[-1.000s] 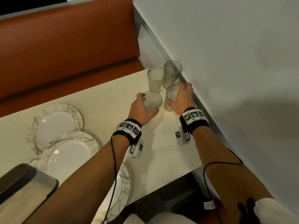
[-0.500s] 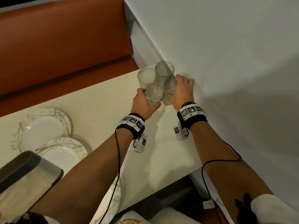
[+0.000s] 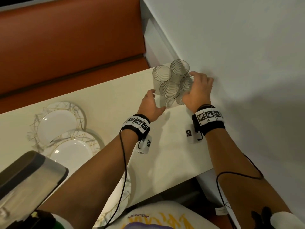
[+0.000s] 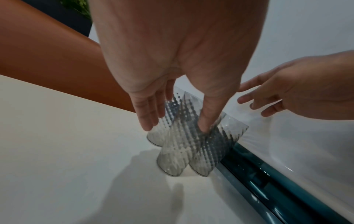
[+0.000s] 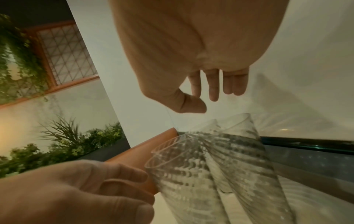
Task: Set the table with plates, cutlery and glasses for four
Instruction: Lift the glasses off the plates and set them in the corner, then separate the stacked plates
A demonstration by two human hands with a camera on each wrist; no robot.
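Four clear ribbed glasses stand upright in a tight cluster at the table's far right corner by the wall: back-left glass (image 3: 161, 76), back-right glass (image 3: 179, 68), near-left glass (image 3: 170, 92), near-right glass (image 3: 185, 83). My left hand (image 3: 156, 100) (image 4: 177, 127) lies loosely round the near-left glass, fingers nearly straight on one side and the thumb tip touching the other. My right hand (image 3: 199, 83) (image 5: 206, 103) hovers over the near-right glass, between it and the wall, fingers spread and holding nothing. Three gold-patterned white plates lie overlapping at the left, the far plate (image 3: 56, 124) and the middle plate (image 3: 72, 154) in full view.
The cream table (image 3: 99, 103) ends close to me. An orange bench (image 3: 66, 47) runs behind it, and a white wall (image 3: 239, 63) bounds the right side above a dark glass strip (image 4: 268, 181). A metal container (image 3: 24, 179) sits at lower left. The third plate (image 3: 122, 195) lies under my left forearm.
The two near glasses slid away from me and now stand against the two far ones. Both hands have loosened from gripping those glasses; the right hand has lifted off.
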